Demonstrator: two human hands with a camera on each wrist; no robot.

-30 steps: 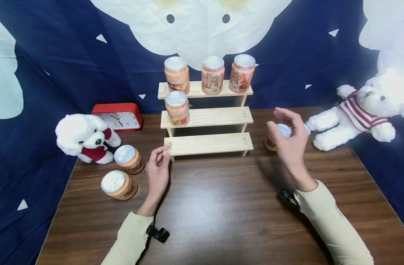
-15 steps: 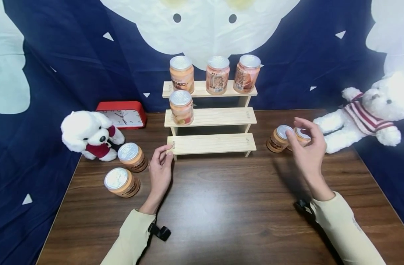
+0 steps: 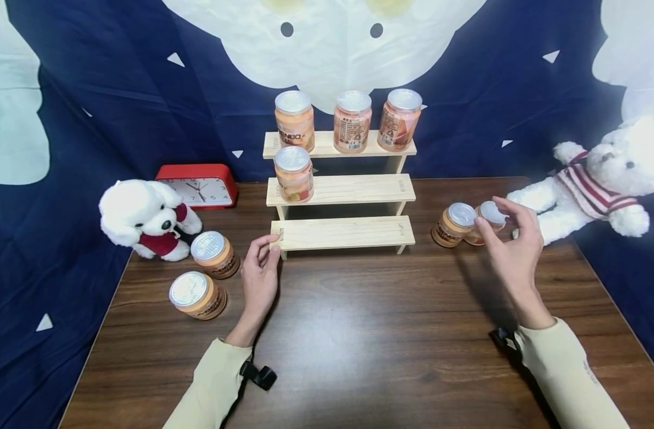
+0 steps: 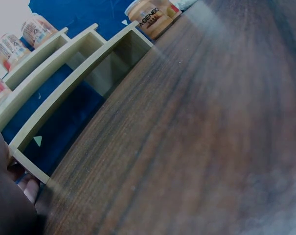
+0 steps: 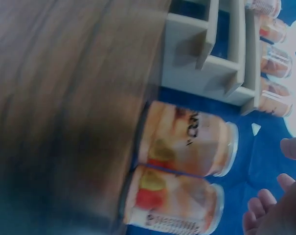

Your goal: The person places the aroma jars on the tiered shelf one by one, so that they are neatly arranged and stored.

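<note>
A three-tier wooden display stand (image 3: 340,232) stands on the table. My left hand (image 3: 259,277) grips the left end of its lowest step, with thumb and fingers round the corner in the left wrist view. On the right, two orange jars with silvery lids stand side by side, a left jar (image 3: 451,225) and a right jar (image 3: 488,221). Close over the right jar hovers my right hand (image 3: 514,256), its thumb and fingers spread apart. In the right wrist view the fingers (image 5: 261,203) are beyond the jar lids with a gap between.
Three jars (image 3: 352,122) line the top step, and one jar (image 3: 295,176) is at the middle step's left. Two more jars (image 3: 214,256) are left of my left hand, near a white plush dog (image 3: 131,211) and a red clock (image 3: 225,179). A plush bear (image 3: 589,185) leans at right.
My right hand has moved right, from over the left one of the two right-hand jars to the right one. The left hand keeps its grip on the stand. The view has shifted slightly.
</note>
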